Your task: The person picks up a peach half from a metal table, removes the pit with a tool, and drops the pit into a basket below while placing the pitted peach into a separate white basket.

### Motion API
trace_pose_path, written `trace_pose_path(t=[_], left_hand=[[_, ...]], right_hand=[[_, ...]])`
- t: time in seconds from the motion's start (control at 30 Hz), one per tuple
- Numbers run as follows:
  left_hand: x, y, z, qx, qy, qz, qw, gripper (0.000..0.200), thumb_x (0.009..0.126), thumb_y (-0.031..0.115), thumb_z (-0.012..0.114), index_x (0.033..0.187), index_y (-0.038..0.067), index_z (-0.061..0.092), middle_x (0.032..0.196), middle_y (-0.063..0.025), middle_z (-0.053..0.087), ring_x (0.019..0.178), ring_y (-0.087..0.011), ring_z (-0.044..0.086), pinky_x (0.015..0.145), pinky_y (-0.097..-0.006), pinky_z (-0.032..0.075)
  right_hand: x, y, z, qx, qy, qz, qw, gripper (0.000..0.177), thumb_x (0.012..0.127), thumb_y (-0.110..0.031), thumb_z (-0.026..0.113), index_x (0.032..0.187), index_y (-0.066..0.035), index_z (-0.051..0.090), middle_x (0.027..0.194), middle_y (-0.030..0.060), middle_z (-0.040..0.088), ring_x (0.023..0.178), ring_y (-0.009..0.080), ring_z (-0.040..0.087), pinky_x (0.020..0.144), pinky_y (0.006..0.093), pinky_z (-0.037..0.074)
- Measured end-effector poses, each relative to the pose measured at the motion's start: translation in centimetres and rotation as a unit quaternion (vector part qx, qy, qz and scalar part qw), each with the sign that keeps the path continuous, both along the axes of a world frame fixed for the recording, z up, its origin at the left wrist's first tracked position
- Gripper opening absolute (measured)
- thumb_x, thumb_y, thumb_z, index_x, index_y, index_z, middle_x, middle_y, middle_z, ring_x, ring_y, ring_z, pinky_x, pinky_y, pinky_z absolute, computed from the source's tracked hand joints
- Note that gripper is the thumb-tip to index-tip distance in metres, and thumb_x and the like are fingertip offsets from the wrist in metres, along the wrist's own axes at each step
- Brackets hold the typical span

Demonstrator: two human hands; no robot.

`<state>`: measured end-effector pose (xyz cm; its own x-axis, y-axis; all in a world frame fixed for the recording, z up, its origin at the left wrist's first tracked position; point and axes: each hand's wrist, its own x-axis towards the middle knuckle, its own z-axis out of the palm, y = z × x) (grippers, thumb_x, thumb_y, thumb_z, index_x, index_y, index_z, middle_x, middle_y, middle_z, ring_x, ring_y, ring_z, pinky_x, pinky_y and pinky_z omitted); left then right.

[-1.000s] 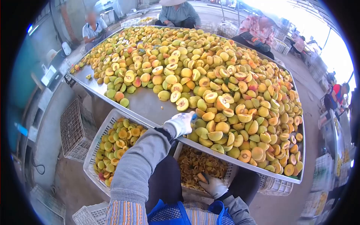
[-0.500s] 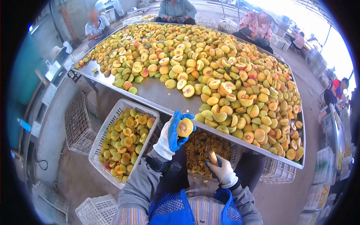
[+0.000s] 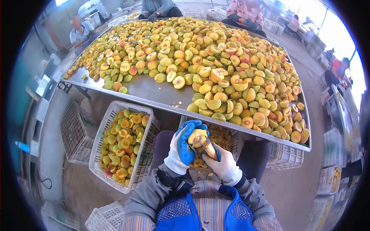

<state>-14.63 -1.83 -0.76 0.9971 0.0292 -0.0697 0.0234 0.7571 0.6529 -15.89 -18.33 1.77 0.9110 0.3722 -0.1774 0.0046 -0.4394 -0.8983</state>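
Observation:
My left hand [image 3: 184, 145], in a blue-and-white glove, is closed around a yellow peach half [image 3: 197, 137] with its cut face up. In my right hand [image 3: 226, 168], also gloved, is a short wooden-handled tool [image 3: 210, 150]. Its working end meets the cut face of the peach half; the tip itself is hard to make out. Both hands are in front of the table edge, above a crate of brownish peach scraps [image 3: 220, 139]. On the metal table [image 3: 144, 89] lies a large heap of halved peaches [image 3: 231, 82].
A white crate [image 3: 101, 148] of peach halves stands on the floor at left, beside another crate [image 3: 73, 133]. More crates [image 3: 285, 156] are under the table's right side. Several people sit around the table's far side; another person [image 3: 337, 75] is at far right.
My right hand has come up and left, bringing the tool to the peach half. The left hand has moved slightly right and down. The camera view has shifted.

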Motion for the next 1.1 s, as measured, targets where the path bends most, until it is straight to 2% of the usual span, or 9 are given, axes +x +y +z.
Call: trace_pose_path(t=[0.23,0.27,0.33,0.57,0.83,0.9,1.0,1.07,1.1], left_hand=[[-0.6,-1.6,-0.6,0.287,-0.107,0.038,0.951,0.031,0.102,0.024,0.044,0.116,-0.002,0.053,0.111,-0.0137,0.06,0.098,-0.0247,0.063,0.089,-0.0378,0.054],[-0.7,-1.7,-0.8,0.288,-0.107,0.036,0.951,0.031,0.102,0.024,0.044,0.116,-0.002,0.053,0.111,-0.0137,0.06,0.098,-0.0247,0.063,0.089,-0.0378,0.054],[-0.7,-2.0,-1.0,0.057,-0.042,0.014,0.997,0.037,0.103,0.03,0.04,0.113,-0.002,0.054,0.108,-0.0136,0.061,0.095,-0.0239,0.063,0.087,-0.0382,0.054],[-0.8,-2.4,0.2,-0.012,0.112,0.019,0.994,0.059,0.1,0.051,0.035,0.1,-0.003,0.06,0.093,-0.015,0.065,0.084,-0.0263,0.065,0.08,-0.039,0.055],[-1.3,-2.4,0.2,0.117,0.11,0.044,0.986,0.058,0.101,0.05,0.034,0.097,-0.001,0.06,0.087,-0.0149,0.065,0.077,-0.0241,0.065,0.072,-0.0358,0.055],[-2.0,-2.7,0.5,0.292,0.044,0.06,0.954,0.056,0.102,0.048,0.033,0.097,-0.001,0.059,0.085,-0.0146,0.065,0.076,-0.023,0.065,0.072,-0.0348,0.056],[-1.4,-2.9,0.4,0.243,0.036,0.098,0.964,0.055,0.102,0.047,0.033,0.097,-0.001,0.059,0.081,-0.0141,0.065,0.074,-0.022,0.065,0.07,-0.0347,0.056],[-0.9,-2.8,1.0,0.251,0.05,0.124,0.959,0.059,0.101,0.05,0.034,0.083,0.001,0.061,0.074,-0.0153,0.064,0.069,-0.0255,0.065,0.065,-0.0362,0.055],[-0.9,-2.6,1.3,0.164,0.056,0.088,0.981,0.061,0.1,0.053,0.034,0.076,0.002,0.059,0.072,-0.0161,0.063,0.066,-0.0278,0.064,0.063,-0.0373,0.054]], right_hand=[[0.0,-0.1,-0.5,-0.059,-0.058,-0.012,0.996,0.043,0.085,-0.032,0.063,0.117,-0.004,0.058,0.085,0.0239,0.066,0.083,0.0401,0.065,0.073,0.0445,0.051],[0.0,-0.1,-0.7,-0.073,-0.069,-0.014,0.995,0.044,0.085,-0.032,0.064,0.118,-0.004,0.058,0.084,0.0234,0.066,0.081,0.0396,0.066,0.072,0.0448,0.052],[0.0,-0.1,-1.1,-0.087,-0.079,-0.017,0.993,0.044,0.085,-0.032,0.064,0.118,-0.004,0.058,0.084,0.0228,0.066,0.08,0.0391,0.066,0.072,0.0452,0.052],[0.5,-0.4,-3.4,-0.176,-0.109,0.027,0.978,0.041,0.083,-0.026,0.066,0.119,-0.007,0.058,0.081,0.0202,0.067,0.076,0.0369,0.066,0.069,0.0458,0.052],[-0.1,-0.5,-5.1,-0.1,-0.054,0.061,0.992,0.034,0.083,-0.023,0.066,0.113,-0.007,0.062,0.079,0.019,0.067,0.077,0.0358,0.066,0.07,0.0443,0.053],[1.2,-1.1,-4.2,-0.115,-0.089,0.084,0.986,0.034,0.082,-0.024,0.066,0.112,-0.007,0.062,0.08,0.0192,0.067,0.078,0.0363,0.066,0.07,0.0437,0.053],[1.2,-1.0,-3.9,-0.142,-0.143,0.088,0.975,0.03,0.081,-0.023,0.067,0.105,-0.005,0.065,0.079,0.0191,0.067,0.075,0.0334,0.067,0.067,0.0403,0.053],[0.3,-0.1,-4.2,-0.035,0.085,0.079,0.993,0.027,0.081,-0.023,0.07,0.097,-0.002,0.066,0.075,0.0164,0.067,0.07,0.0265,0.067,0.064,0.0366,0.051],[-0.7,0.5,-3.9,0.027,0.125,0.055,0.99,0.028,0.081,-0.023,0.072,0.093,0.001,0.066,0.073,0.0136,0.066,0.066,0.0206,0.064,0.063,0.0345,0.05]])
